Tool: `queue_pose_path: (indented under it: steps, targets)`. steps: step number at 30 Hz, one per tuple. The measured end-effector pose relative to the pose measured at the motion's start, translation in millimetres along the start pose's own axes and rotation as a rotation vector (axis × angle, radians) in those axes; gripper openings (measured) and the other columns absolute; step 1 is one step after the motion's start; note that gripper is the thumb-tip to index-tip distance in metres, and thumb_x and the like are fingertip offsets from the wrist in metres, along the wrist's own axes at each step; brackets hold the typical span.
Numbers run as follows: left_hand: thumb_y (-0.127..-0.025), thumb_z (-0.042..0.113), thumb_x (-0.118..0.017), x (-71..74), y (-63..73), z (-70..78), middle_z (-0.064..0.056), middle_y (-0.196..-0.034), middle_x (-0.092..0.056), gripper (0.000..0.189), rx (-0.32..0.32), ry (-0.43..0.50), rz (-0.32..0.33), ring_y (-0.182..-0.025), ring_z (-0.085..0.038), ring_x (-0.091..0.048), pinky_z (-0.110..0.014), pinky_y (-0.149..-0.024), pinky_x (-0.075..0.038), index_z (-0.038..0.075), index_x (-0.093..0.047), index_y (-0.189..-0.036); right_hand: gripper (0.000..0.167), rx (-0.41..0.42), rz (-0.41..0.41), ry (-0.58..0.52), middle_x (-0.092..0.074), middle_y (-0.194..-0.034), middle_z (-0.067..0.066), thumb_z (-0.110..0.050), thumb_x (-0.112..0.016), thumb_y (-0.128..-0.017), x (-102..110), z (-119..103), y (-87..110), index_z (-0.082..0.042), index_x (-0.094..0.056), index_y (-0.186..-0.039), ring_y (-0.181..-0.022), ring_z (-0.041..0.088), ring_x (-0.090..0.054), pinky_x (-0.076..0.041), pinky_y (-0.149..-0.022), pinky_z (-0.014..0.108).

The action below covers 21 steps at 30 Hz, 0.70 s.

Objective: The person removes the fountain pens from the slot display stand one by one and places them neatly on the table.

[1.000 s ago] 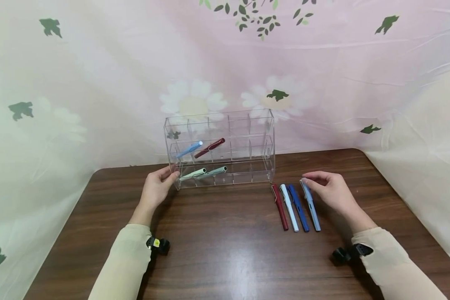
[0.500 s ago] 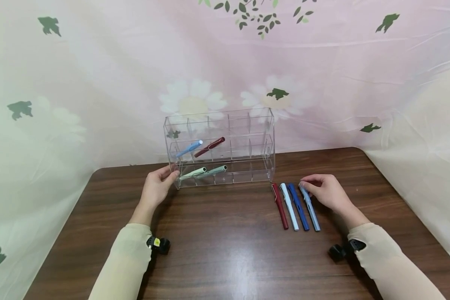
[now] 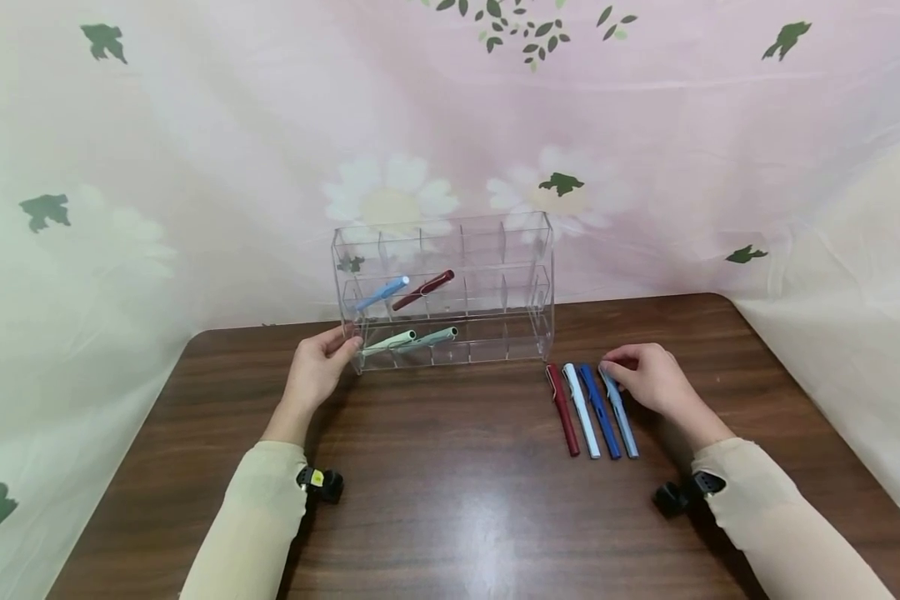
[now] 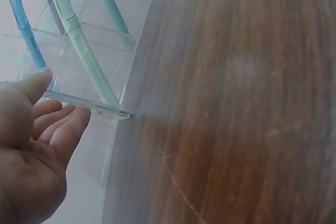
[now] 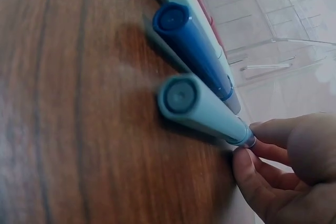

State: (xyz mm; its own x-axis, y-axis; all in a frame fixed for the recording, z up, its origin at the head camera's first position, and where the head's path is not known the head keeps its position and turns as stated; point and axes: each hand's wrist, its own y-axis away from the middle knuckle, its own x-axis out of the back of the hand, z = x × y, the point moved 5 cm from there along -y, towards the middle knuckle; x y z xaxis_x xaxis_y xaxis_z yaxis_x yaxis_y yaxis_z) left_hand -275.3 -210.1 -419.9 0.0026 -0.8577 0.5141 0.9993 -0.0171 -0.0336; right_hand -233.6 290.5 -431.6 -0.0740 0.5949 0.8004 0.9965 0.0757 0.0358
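My left hand (image 3: 315, 367) grips the left side wall of a clear tiered pen rack (image 3: 487, 351), thumb inside and fingers outside in the left wrist view. Four slots hold slanted pens: a blue pen (image 3: 382, 293) and a dark red pen (image 3: 423, 290) above, a pale green pen (image 3: 390, 342) and a grey-green pen (image 3: 431, 337) below. On the table, my right hand (image 3: 648, 379) pinches the upper end of a greyish-blue pen (image 3: 621, 417) between thumb and fingers. This pen lies rightmost in a row, beside a dark blue pen (image 3: 602, 414).
Left of the dark blue pen lie a pale blue pen (image 3: 582, 412) and a red pen (image 3: 563, 412), roughly parallel, just off the rack's right front corner. A patterned cloth (image 3: 450, 117) hangs behind the brown wooden table (image 3: 420, 467).
My right hand has shifted slightly left and toward me, bringing the greyish-blue pen's upper end closer to the dark blue pen. The left hand keeps its grip on the rack.
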Motion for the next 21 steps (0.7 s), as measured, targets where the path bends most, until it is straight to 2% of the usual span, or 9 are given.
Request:
queue_pose_path:
  steps: [13, 21]
  targets:
    - [-0.112, 0.026, -0.063, 0.3, -0.4, 1.7, -0.022, -0.144, -0.068, 0.048, 0.002, -0.013, 0.003, -0.131, -0.034, -0.069, -0.052, -0.109, -0.060, -0.001, -0.060, -0.152, 0.027, 0.002, 0.008, 0.026, -0.079, -0.093, 0.016, -0.019, -0.070, -0.107, 2.0, -1.5, -3.2, 0.006, -0.078, -0.116, -0.071, 0.015, -0.068, -0.056, -0.063, 0.030]
    - [-0.112, 0.026, -0.063, 0.0, -0.1, 0.6, -0.024, -0.146, -0.066, 0.049, 0.018, -0.016, -0.004, -0.133, -0.035, -0.068, -0.053, -0.111, -0.059, -0.002, -0.059, -0.152, 0.031, -0.018, 0.032, -0.016, -0.079, -0.099, 0.021, -0.021, -0.067, -0.108, -0.1, 1.5, -0.5, 0.008, -0.077, -0.119, -0.072, 0.016, -0.073, -0.059, -0.063, 0.029]
